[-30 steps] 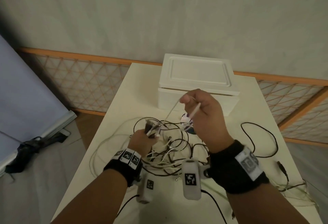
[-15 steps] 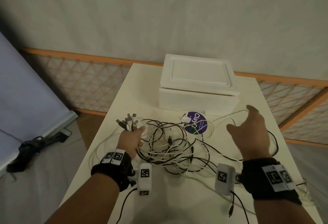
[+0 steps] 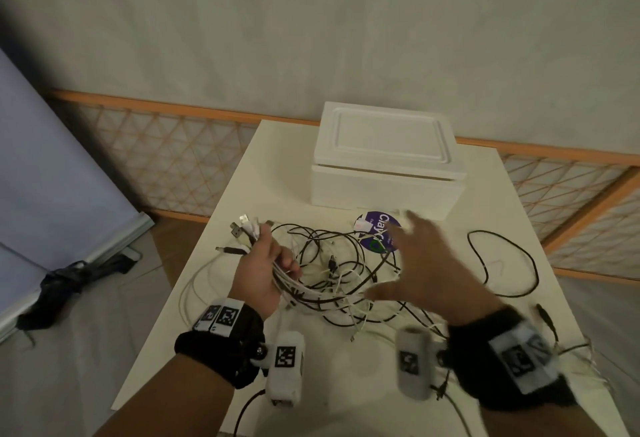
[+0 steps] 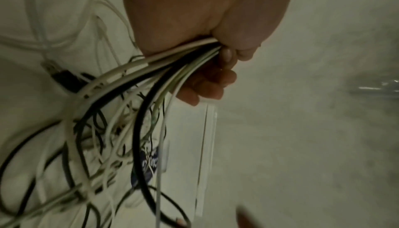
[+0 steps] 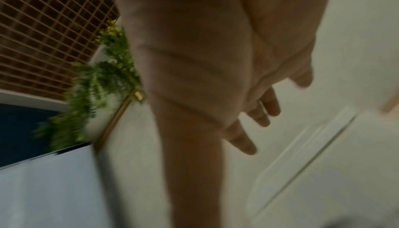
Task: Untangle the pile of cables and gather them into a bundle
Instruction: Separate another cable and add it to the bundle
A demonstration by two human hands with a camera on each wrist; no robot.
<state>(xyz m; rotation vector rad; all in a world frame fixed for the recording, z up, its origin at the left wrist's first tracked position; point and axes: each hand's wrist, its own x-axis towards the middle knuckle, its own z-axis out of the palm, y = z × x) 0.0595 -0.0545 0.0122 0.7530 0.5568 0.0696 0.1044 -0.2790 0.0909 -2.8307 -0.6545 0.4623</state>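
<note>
The left hand [image 3: 262, 272] is curled round a sheaf of black and white cables [image 3: 332, 277], its fingers [image 4: 212, 84] closed over the strands. Several plug ends [image 3: 242, 228] stick out just past the knuckles, fanned apart. From the heel of that hand the strands run into a loose tangle lying on the white table [image 3: 194, 339]. The right hand [image 3: 426, 263] hovers over the tangle with fingers [image 5: 241, 139] spread and straight, holding nothing. Beyond its fingertips lie a round purple sticker [image 3: 379, 239] and a white foam box [image 3: 384, 159].
</note>
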